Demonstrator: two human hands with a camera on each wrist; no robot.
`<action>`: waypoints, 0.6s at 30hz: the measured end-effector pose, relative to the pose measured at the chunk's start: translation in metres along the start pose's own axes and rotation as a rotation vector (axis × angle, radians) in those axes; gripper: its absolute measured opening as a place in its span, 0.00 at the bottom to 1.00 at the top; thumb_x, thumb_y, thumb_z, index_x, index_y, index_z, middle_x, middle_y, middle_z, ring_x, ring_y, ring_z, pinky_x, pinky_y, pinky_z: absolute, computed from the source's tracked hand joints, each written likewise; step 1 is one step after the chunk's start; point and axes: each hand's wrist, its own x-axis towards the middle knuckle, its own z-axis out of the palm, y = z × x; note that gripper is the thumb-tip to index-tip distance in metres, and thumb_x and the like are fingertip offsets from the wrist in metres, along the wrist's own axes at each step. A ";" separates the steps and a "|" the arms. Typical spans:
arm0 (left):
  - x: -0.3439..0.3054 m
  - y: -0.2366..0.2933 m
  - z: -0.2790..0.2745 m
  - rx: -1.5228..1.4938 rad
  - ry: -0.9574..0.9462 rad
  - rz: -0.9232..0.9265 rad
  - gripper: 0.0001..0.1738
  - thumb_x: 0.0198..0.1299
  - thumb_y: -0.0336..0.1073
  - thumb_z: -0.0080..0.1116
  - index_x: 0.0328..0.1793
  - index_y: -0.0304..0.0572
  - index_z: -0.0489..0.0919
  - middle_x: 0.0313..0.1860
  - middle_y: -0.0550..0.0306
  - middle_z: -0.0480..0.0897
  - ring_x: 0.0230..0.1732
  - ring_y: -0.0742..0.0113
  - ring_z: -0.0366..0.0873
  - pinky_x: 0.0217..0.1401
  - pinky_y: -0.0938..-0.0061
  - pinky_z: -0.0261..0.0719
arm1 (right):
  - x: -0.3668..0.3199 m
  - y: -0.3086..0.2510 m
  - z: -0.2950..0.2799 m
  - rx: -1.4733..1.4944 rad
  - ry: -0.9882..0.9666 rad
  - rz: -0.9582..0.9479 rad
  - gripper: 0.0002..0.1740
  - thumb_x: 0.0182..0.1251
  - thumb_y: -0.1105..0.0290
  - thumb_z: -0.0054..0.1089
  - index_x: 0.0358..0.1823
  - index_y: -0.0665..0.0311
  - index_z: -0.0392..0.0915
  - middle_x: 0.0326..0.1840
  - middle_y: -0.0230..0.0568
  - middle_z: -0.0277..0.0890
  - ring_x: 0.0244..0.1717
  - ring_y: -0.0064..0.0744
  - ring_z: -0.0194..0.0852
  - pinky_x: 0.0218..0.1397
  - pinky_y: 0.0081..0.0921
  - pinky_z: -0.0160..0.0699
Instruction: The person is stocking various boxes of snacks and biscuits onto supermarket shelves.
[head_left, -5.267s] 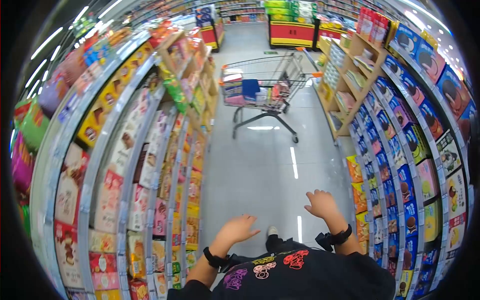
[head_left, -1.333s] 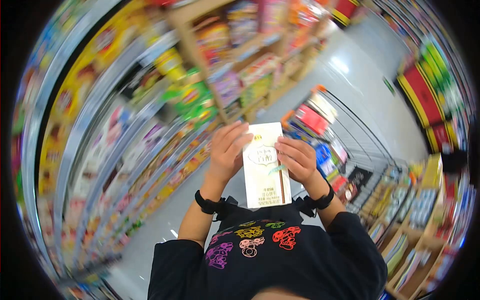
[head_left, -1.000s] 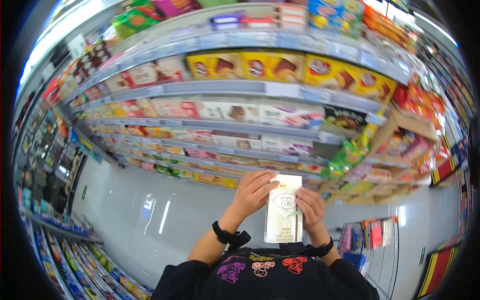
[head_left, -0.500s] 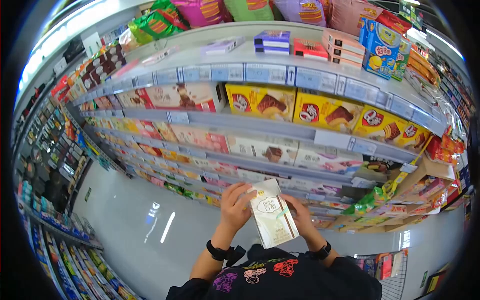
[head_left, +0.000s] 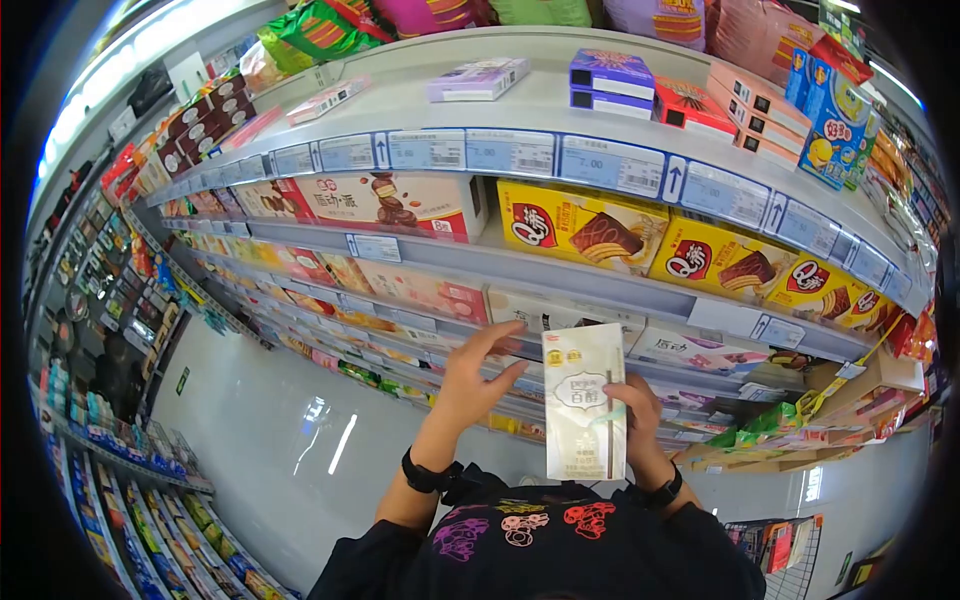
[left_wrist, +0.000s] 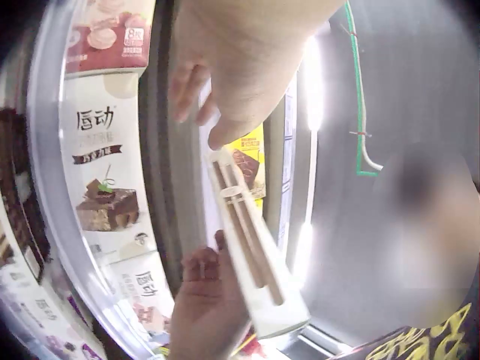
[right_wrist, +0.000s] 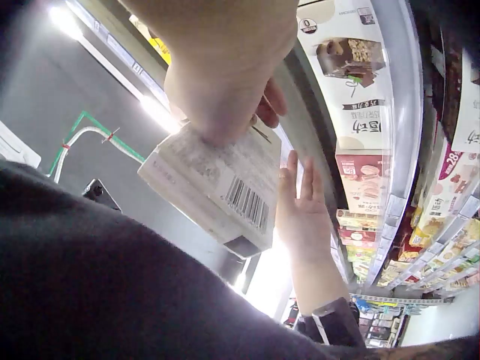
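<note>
A white box of biscuit sticks (head_left: 583, 440) stands upright in front of the person's chest, its labelled front toward the head camera. The right hand (head_left: 641, 415) grips it along the right edge, thumb on the front and the other fingers mostly hidden behind. Just off the box's left edge is the left hand (head_left: 475, 378), fingers and thumb spread and holding nothing. The left wrist view shows the side of the box (left_wrist: 255, 247), with the left thumb close to its upper end. Its back, with a barcode, faces the right wrist camera below the right hand (right_wrist: 225, 90).
Directly ahead runs a long shelf (head_left: 330, 160) of boxed snacks, including yellow cake boxes (head_left: 585, 228) and small flat packs on top. A shopping cart (head_left: 775, 550) with goods stands at the lower right. Another snack shelf (head_left: 150, 530) lies at the lower left, across the tiled floor.
The person has turned from the aisle toward the shelf, and the cart has shifted to the lower right. The left hand has let go of the box, which the right hand still grips.
</note>
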 end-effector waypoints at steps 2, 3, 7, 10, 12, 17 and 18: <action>-0.001 -0.014 0.006 -0.304 -0.218 -0.165 0.32 0.56 0.32 0.58 0.66 0.38 0.59 0.57 0.43 0.72 0.55 0.57 0.72 0.53 0.67 0.73 | -0.002 -0.008 -0.001 -0.095 0.056 0.017 0.25 0.41 0.69 0.73 0.44 0.60 0.74 0.34 0.47 0.75 0.32 0.40 0.76 0.32 0.26 0.74; 0.000 -0.022 0.016 -0.385 -0.354 -0.178 0.34 0.57 0.34 0.56 0.68 0.38 0.55 0.58 0.42 0.70 0.56 0.58 0.72 0.54 0.68 0.73 | -0.005 -0.012 -0.002 -0.165 0.057 0.041 0.26 0.41 0.70 0.72 0.46 0.58 0.74 0.35 0.48 0.75 0.33 0.42 0.77 0.33 0.29 0.76; -0.005 -0.013 0.043 -0.377 -0.692 -0.240 0.44 0.58 0.40 0.56 0.72 0.35 0.42 0.64 0.39 0.63 0.61 0.56 0.67 0.57 0.70 0.70 | -0.008 -0.026 -0.002 -0.425 0.002 0.055 0.27 0.39 0.70 0.69 0.47 0.54 0.76 0.37 0.47 0.73 0.32 0.42 0.77 0.32 0.31 0.76; -0.010 -0.027 0.051 -0.367 -0.688 -0.171 0.52 0.55 0.54 0.56 0.73 0.38 0.37 0.67 0.41 0.56 0.70 0.53 0.52 0.67 0.64 0.58 | -0.008 -0.042 0.005 -0.488 -0.037 0.101 0.28 0.38 0.70 0.69 0.48 0.54 0.77 0.37 0.46 0.72 0.31 0.40 0.76 0.31 0.29 0.76; -0.016 -0.026 0.049 -0.760 -0.686 -0.330 0.59 0.49 0.62 0.59 0.73 0.36 0.36 0.67 0.42 0.56 0.72 0.54 0.48 0.68 0.64 0.56 | -0.002 -0.050 0.016 -0.512 -0.067 0.055 0.28 0.39 0.73 0.66 0.50 0.53 0.77 0.37 0.44 0.71 0.32 0.39 0.75 0.32 0.28 0.76; -0.042 -0.019 0.013 -1.054 -0.655 -0.499 0.55 0.48 0.61 0.61 0.72 0.35 0.46 0.63 0.46 0.63 0.65 0.58 0.61 0.63 0.68 0.66 | 0.007 -0.070 0.057 -0.401 -0.170 0.033 0.28 0.43 0.81 0.56 0.51 0.55 0.76 0.34 0.43 0.69 0.32 0.39 0.72 0.33 0.29 0.73; -0.046 -0.022 0.002 -1.086 -0.669 -0.534 0.53 0.49 0.60 0.61 0.71 0.35 0.49 0.62 0.47 0.65 0.64 0.59 0.64 0.61 0.68 0.67 | 0.010 -0.078 0.067 -0.377 -0.204 0.026 0.27 0.44 0.83 0.54 0.51 0.57 0.76 0.34 0.44 0.69 0.32 0.40 0.71 0.34 0.29 0.72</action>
